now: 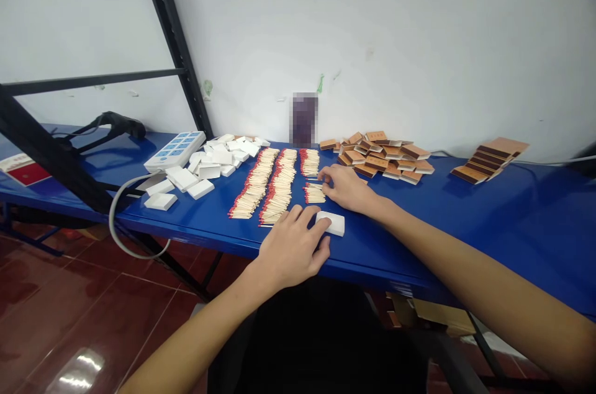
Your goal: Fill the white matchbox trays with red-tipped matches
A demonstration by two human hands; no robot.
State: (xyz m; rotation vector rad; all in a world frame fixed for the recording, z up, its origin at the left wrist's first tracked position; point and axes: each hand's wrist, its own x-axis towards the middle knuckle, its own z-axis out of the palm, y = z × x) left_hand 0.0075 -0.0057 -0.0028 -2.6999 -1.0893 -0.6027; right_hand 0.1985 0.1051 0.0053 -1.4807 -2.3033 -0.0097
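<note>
A small white matchbox tray (336, 225) lies near the table's front edge. My left hand (294, 244) is at its left end, fingers bent, with a fingertip on the tray. Behind it, my right hand (348, 187) is curled low over the table, thumb and fingers drawn together at the edge of a short group of red-tipped matches (315, 193); exactly how many it grips is hidden. Another short row of matches (309, 162) lies farther back. Two long rows of matches, the left row (255, 184) and the middle row (280, 186), run toward me, heads to the left.
White empty trays (212, 161) are heaped at the left beside a white panel with blue squares (177, 149). Brown matchbox sleeves (379, 155) pile at the back right, with more stacked sleeves (488, 159) farther right. A black metal post (174, 28) and grey cable (112, 220) stand left.
</note>
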